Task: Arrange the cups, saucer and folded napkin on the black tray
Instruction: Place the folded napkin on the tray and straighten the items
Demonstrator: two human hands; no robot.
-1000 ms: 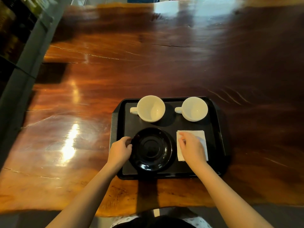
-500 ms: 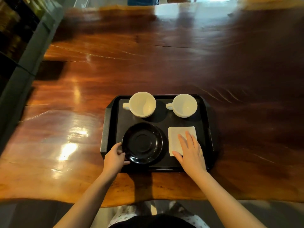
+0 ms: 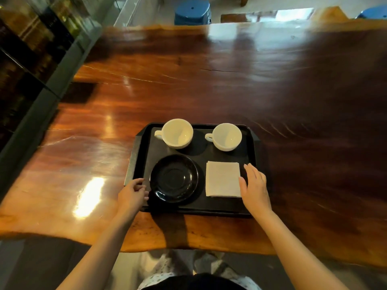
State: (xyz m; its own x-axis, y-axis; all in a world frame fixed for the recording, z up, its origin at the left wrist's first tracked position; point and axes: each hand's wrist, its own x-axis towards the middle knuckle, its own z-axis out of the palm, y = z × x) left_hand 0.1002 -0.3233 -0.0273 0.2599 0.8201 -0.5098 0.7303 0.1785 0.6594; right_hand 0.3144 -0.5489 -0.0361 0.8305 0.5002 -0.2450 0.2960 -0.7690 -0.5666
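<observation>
A black tray (image 3: 250,155) lies near the front edge of the wooden table. Two white cups stand along its far side, the left cup (image 3: 177,133) and the right cup (image 3: 227,137), handles pointing left. A black saucer (image 3: 173,177) sits at the tray's near left. A folded white napkin (image 3: 223,178) lies flat at the near right. My left hand (image 3: 132,194) rests at the tray's near left corner beside the saucer, fingers loosely curled and holding nothing. My right hand (image 3: 254,186) hovers just right of the napkin, fingers apart, thumb at the napkin's edge.
The glossy wooden table (image 3: 209,80) stretches far beyond the tray. A dark glass partition (image 3: 31,59) runs along the left. Blue stools (image 3: 192,11) stand past the far edge. My lap shows below the table's front edge.
My right hand slid off the napkin to its right side. My left hand let go of the saucer's rim and drew back to the tray's corner. The view tilted up.
</observation>
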